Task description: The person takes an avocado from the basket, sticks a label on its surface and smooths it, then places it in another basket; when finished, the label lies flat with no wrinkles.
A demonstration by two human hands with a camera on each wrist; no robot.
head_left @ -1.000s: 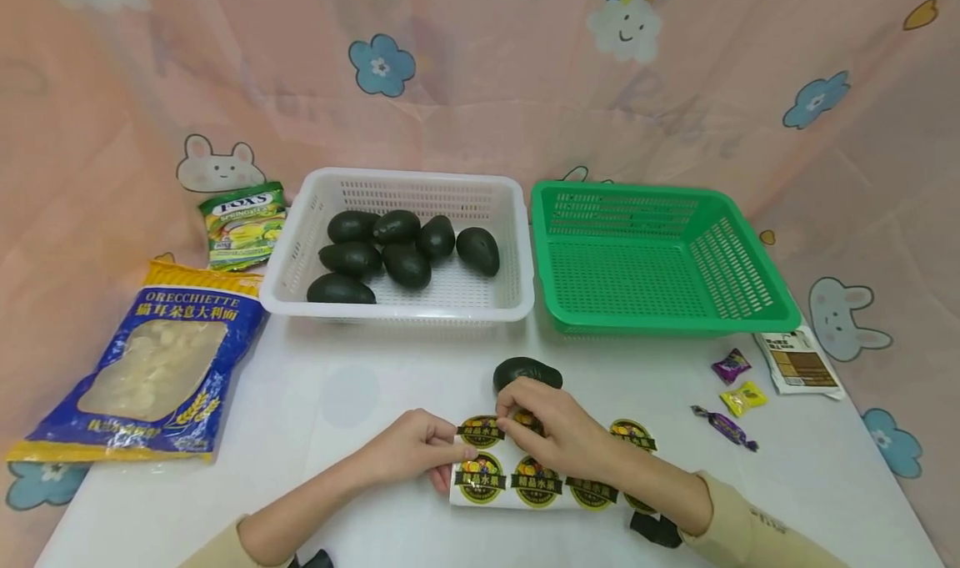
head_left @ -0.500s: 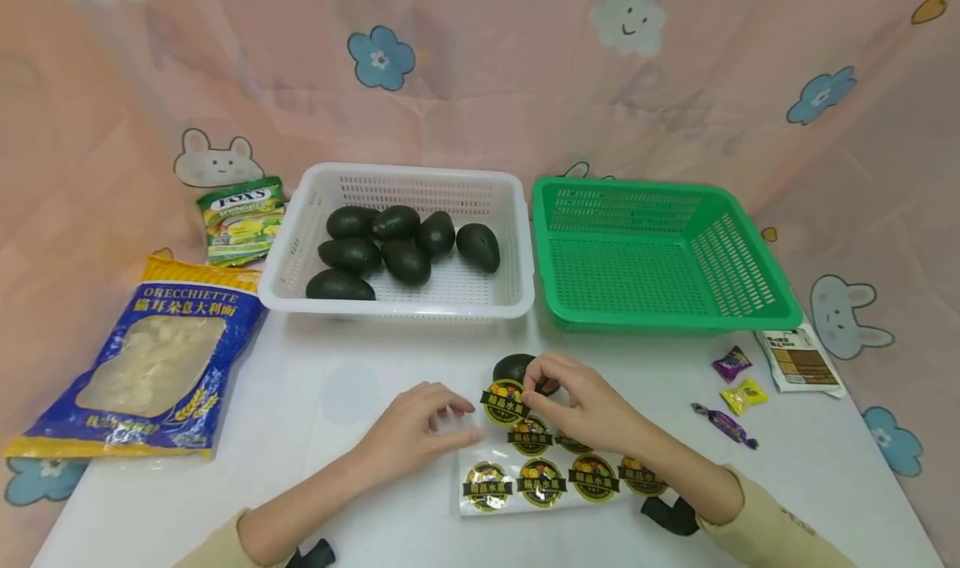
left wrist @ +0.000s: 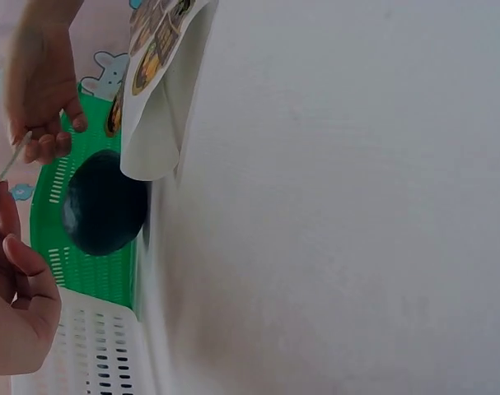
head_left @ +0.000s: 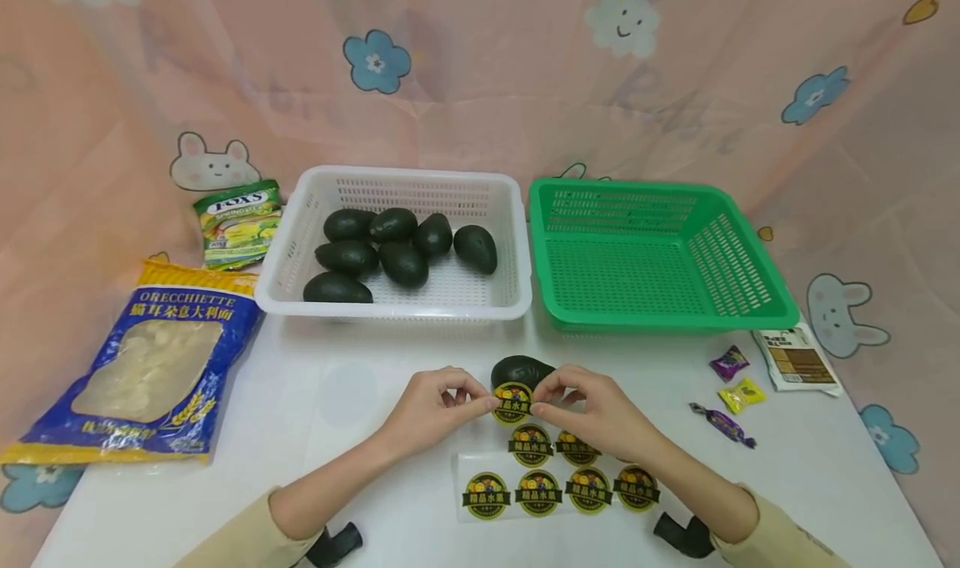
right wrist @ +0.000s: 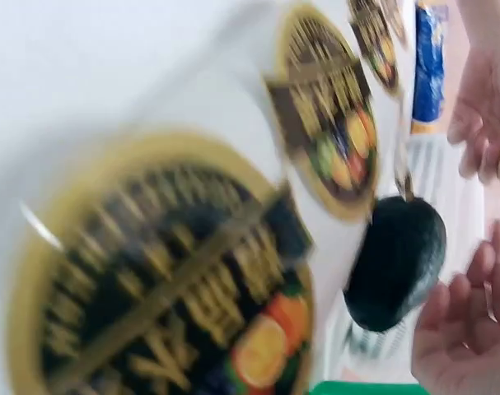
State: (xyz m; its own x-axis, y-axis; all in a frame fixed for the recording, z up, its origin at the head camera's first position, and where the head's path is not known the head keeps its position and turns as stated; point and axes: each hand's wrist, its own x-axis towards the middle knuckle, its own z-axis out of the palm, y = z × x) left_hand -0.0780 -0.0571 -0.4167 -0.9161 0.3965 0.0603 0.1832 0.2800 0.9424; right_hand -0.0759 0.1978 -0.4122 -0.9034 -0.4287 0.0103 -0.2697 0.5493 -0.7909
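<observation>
A round black-and-gold fruit sticker [head_left: 513, 403] is stretched between my two hands. My left hand [head_left: 435, 408] pinches its left edge with thumb and fingertips, and my right hand [head_left: 600, 409] pinches the right edge. Seen edge-on in the left wrist view, the sticker [left wrist: 16, 155] is a thin pale strip off the table. Just behind it on the white table lies one dark green avocado [head_left: 519, 370], partly covered by the sticker and right fingers. Below the hands is the white sticker sheet [head_left: 474, 464] with several more round labels; its end [left wrist: 155, 152] curls up in the left wrist view.
Several avocados [head_left: 403, 263] lie in a white basket [head_left: 397, 308] at the back. Beside it stands a green basket [head_left: 667, 322] with a bare floor. An orecchiette bag [head_left: 150, 368] and a Fox's candy bag [head_left: 238, 224] are at left; wrapped candies [head_left: 741, 395] and a packet [head_left: 798, 359] at right.
My right hand has peeled a sticker off the sheet and lifted it before the avocado. My left hand has let go of the sheet and taken the sticker's other edge.
</observation>
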